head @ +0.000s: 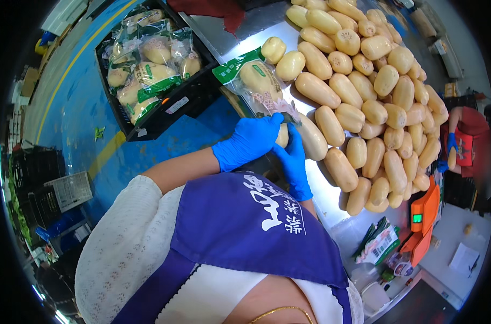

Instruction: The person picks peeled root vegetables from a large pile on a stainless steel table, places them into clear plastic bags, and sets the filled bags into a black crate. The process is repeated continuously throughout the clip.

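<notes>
Both hands wear blue gloves and meet at the metal table's near edge. A pale lotus root piece (283,135) shows between them, mostly covered by fingers. My left hand (249,139) is curled against its left side, its thumb by the lower end of a printed plastic bag (261,89). From the right, my right hand (292,160) wraps the same piece with thumb and fingers. The bag has a green band and lies with lotus root inside. Whether the held piece touches the bag is hidden. A longer lotus root (312,139) lies just right of my hands.
A large heap of lotus roots (375,105) covers the metal table (326,202). At left stands a black crate (184,105) of bagged lotus root. Flat printed bags (377,243) lie near an orange scale (425,206). A gloved co-worker (468,137) is at far right.
</notes>
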Available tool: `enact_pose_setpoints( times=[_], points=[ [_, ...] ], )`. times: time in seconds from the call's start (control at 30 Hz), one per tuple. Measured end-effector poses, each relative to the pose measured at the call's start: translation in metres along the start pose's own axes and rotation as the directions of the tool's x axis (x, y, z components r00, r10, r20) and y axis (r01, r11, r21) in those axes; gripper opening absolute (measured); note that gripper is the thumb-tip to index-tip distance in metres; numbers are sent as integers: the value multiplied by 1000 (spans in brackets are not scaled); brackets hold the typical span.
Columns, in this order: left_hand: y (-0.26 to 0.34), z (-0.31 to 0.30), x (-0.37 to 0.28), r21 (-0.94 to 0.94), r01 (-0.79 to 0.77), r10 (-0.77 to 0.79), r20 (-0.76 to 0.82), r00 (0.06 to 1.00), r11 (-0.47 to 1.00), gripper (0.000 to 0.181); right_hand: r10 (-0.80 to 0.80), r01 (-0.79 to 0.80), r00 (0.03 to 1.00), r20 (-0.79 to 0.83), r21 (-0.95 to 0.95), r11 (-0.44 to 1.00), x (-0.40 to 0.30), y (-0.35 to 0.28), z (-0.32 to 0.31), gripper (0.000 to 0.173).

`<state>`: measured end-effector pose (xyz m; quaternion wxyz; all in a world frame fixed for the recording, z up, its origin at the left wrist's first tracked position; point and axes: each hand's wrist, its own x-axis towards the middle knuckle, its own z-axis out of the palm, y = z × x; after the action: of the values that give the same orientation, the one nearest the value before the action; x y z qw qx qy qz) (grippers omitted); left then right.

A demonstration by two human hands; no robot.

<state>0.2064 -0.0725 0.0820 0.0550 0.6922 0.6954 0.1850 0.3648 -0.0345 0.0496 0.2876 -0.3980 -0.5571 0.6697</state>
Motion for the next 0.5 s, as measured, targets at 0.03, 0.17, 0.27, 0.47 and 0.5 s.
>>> enact_pose_setpoints(
  times=[0.03, 0.17, 0.27, 0.47, 0.5],
  points=[
    [-4, 1, -2, -1, -26, 26, 6, 1000, 1000, 29, 8, -11, 1000, -20, -154, 988, -2, -5, 4, 74],
    [-9, -2, -6, -25, -86, 86, -29, 996, 996, 23, -105, 91, 995, -2, -478, 873, 11, -17, 15, 62],
    [-11, -21, -4, -28, -65, 65, 13, 998, 998, 22, 29, -29, 1000, 8, 38, 999, 20, -24, 23, 53],
    [-9, -34, -7, -8, -46, 47, 53, 997, 999, 19, 76, -84, 993, 85, 90, 992, 45, -2, 21, 41],
    [-10, -36, -7, -2, -44, 44, 51, 998, 999, 18, 72, -82, 994, 86, 113, 990, 48, -4, 23, 40]
  ],
)
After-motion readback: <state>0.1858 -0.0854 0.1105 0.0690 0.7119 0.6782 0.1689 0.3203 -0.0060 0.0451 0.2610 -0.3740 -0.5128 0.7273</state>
